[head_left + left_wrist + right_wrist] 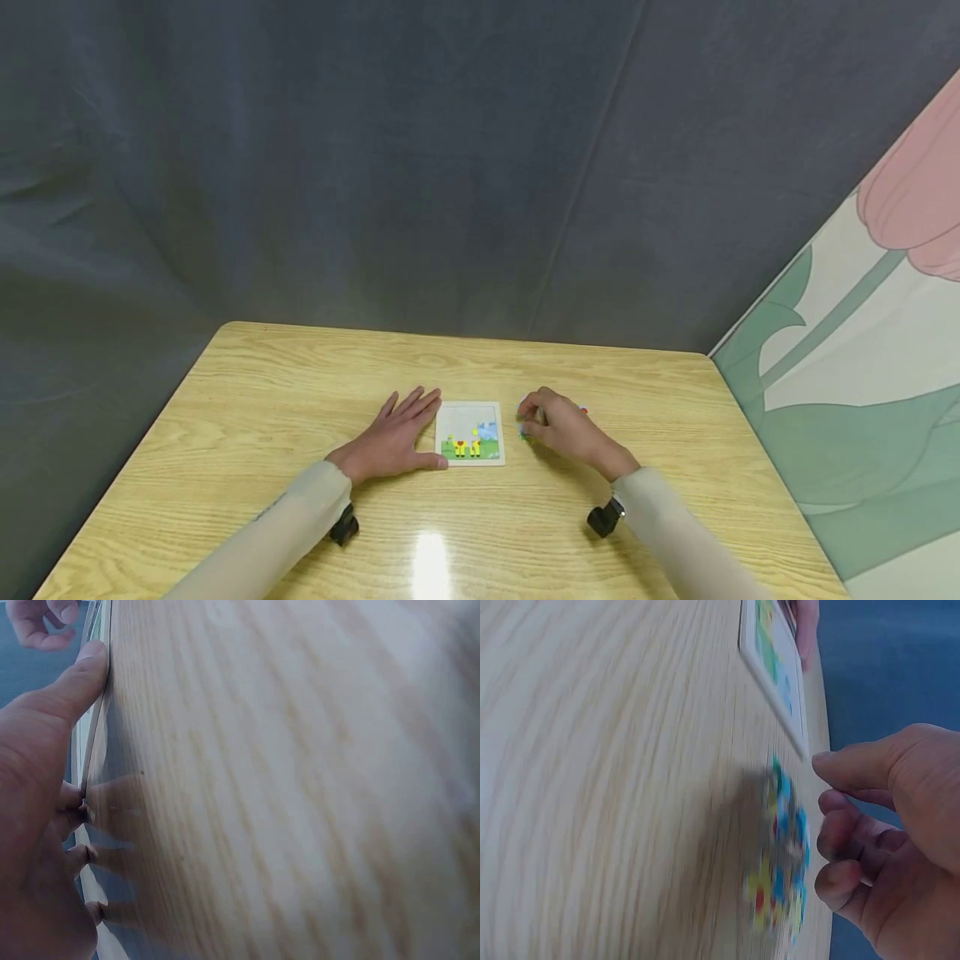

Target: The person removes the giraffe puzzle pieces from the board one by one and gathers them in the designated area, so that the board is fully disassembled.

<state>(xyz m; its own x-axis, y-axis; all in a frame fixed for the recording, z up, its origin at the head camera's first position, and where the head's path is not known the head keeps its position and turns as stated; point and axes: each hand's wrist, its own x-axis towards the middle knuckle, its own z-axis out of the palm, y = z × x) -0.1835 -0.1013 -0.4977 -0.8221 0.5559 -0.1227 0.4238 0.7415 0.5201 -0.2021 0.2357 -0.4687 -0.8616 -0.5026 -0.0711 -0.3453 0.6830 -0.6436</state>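
A square jigsaw puzzle in a white frame lies on the table. Its lower part shows a yellow animal picture on green with some blue at the right, while the upper left is bare grey. My left hand rests at the frame's left side, fingers spread and thumb on the lower left corner. To the right of the frame, my right hand hovers over a pile of loose jigsaw pieces, mostly hidden under it in the head view. Its thumb and bent fingers stand apart in the right wrist view, with no piece visible between them.
The wooden table has a dark curtain behind its far edge. A flower-patterned cloth hangs along the right side. Each wrist bears a small black camera, such as the left one.
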